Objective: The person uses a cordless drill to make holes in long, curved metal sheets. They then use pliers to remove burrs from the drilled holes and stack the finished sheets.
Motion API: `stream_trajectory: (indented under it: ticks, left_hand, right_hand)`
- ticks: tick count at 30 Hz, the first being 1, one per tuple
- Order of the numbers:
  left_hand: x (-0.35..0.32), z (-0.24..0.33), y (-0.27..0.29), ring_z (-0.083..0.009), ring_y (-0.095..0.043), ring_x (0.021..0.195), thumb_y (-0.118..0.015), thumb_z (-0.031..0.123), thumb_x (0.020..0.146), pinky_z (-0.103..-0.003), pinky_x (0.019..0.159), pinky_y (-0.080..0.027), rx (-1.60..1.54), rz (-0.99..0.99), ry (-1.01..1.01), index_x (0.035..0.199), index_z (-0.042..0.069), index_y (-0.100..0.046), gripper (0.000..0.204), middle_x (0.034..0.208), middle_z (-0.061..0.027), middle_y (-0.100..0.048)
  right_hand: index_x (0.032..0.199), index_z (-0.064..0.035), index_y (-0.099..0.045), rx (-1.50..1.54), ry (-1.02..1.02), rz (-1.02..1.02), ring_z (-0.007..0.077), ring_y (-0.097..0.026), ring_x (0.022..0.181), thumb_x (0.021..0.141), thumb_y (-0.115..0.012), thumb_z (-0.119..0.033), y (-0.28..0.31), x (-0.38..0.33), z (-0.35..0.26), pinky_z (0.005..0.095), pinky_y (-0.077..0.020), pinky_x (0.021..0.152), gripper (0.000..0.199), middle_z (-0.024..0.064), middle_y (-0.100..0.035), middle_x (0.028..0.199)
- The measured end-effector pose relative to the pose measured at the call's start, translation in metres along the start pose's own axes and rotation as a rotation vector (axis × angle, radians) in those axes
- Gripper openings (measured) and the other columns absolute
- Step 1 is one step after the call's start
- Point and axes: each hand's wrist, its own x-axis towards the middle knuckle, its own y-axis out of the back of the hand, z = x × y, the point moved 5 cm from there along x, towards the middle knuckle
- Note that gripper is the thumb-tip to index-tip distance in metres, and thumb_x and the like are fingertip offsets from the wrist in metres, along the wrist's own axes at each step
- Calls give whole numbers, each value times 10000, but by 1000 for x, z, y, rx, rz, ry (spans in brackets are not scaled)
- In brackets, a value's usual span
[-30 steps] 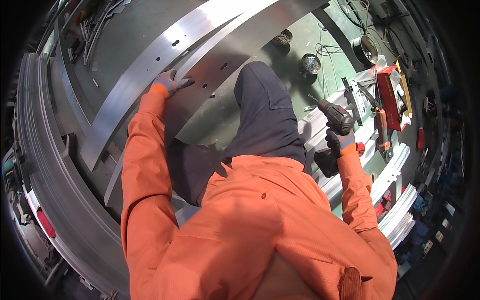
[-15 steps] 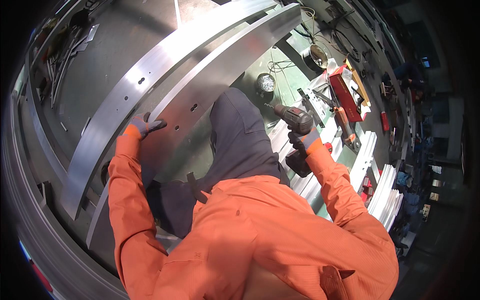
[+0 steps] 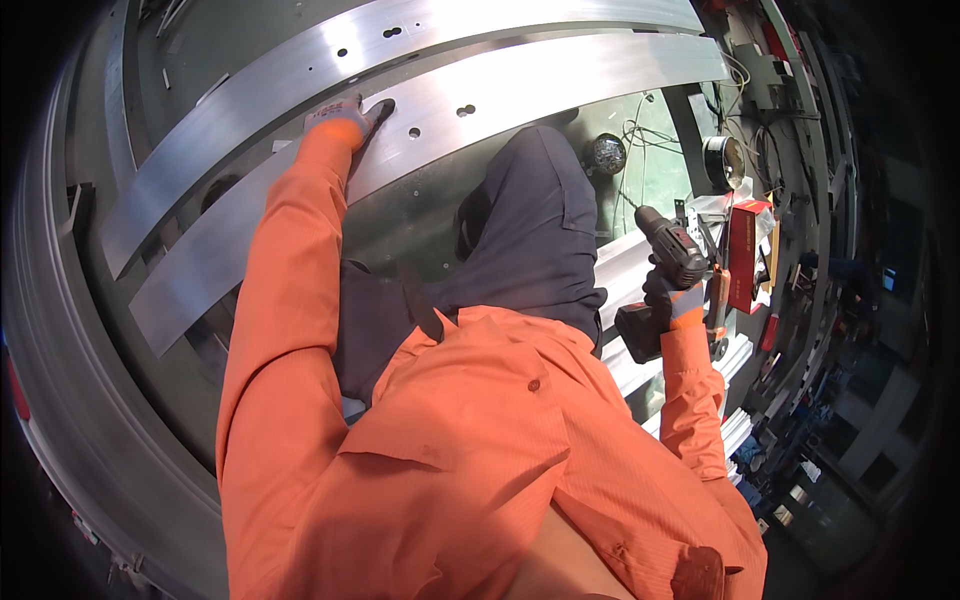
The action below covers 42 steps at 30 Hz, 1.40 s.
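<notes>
A long silver metal profile [image 3: 560,80] with a few dark holes lies slantwise in front of me. My left hand [image 3: 345,115], in a grey and orange glove, is closed on its far edge, thumb on the flat face and fingers over the edge. Left of those holes is where it grips. A second similar profile [image 3: 290,85] runs alongside, just beyond. In my gloved right hand [image 3: 682,297] is a dark cordless drill [image 3: 675,245], held by its handle to the right of my knee. Its bit points forward and left, apart from the profile.
Right of the drill lie a red box [image 3: 745,255], an orange-handled tool [image 3: 718,300] and white profiles [image 3: 735,355]. Farther up stand a can [image 3: 722,160] and a round container of shiny bits [image 3: 607,153], with loose cables [image 3: 650,140] nearby. Large grey profiles [image 3: 60,300] line the left side.
The view has swung, so the profiles sit higher and flatter across it. The gripped profile's face looks brighter. My left hand keeps its place by the holes; the drill stays in my right hand.
</notes>
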Motion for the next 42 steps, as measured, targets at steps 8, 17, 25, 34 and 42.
stream_trajectory:
  ticks: [8,17,25,34,42]
  left_hand:
    - [-37,-38,-18,-291,-222,1477,-372,680,914,-480,1206,-132,5,270,121,1533,349,-265,710,1602,-57,-252]
    - [-91,-132,-60,-281,-226,1472,-428,532,934,-473,1194,-142,105,500,547,1517,421,-269,614,1604,-4,-253]
    - [-85,-134,-64,-253,-249,1450,-482,485,908,-472,1181,-182,227,580,480,1508,452,-272,637,1599,22,-254]
    - [-86,-138,-65,-278,-237,1461,-530,503,868,-496,1186,-174,126,624,469,1501,455,-287,679,1582,0,-287]
    - [-84,-142,-67,-308,-241,1452,-573,469,849,-534,1160,-228,123,684,381,1467,443,-365,653,1566,-38,-306]
  right_hand:
    - [1055,-75,-591,-190,285,-100,131,-524,579,713,-697,-22,-29,25,-43,315,-476,460,361,-5,-544,777]
    - [1010,-90,-632,-887,793,-198,162,-560,587,648,-686,-17,-78,88,-81,351,-482,492,373,9,-586,744]
    - [1180,-78,-634,-456,824,-420,251,-654,880,750,-628,2,-170,69,-185,332,-528,742,437,98,-672,1017]
    - [1004,-35,-625,-196,180,-367,116,-529,474,701,-560,-22,-199,74,-196,258,-405,396,311,21,-578,677]
    - [984,-26,-612,-302,450,-441,129,-540,487,681,-551,-3,-201,83,-202,275,-415,387,310,23,-560,674]
